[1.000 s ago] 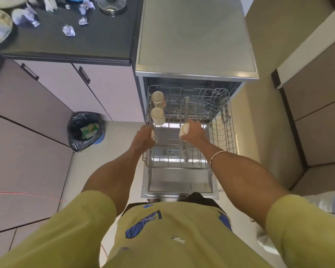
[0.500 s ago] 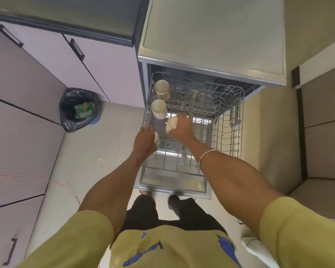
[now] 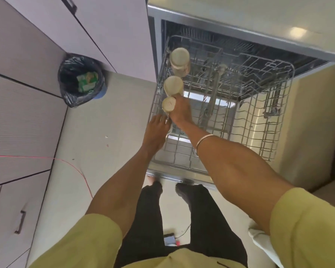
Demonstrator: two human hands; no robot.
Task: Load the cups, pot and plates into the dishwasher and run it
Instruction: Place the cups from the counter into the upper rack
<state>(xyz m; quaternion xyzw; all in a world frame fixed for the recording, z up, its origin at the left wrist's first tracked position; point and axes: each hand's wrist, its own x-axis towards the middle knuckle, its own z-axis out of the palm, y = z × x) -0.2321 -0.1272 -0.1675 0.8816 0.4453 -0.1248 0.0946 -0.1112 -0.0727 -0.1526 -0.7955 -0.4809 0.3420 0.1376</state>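
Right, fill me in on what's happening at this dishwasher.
A person is loading cups into the pulled-out upper rack of the open dishwasher. The right hand grips a cream cup, base up, at the rack's left edge, in line with two cups already there. The left hand is at the rack's left edge; what it holds is hidden.

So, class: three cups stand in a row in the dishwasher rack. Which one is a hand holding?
The nearest cup: the right hand grips it; the other two stand untouched.
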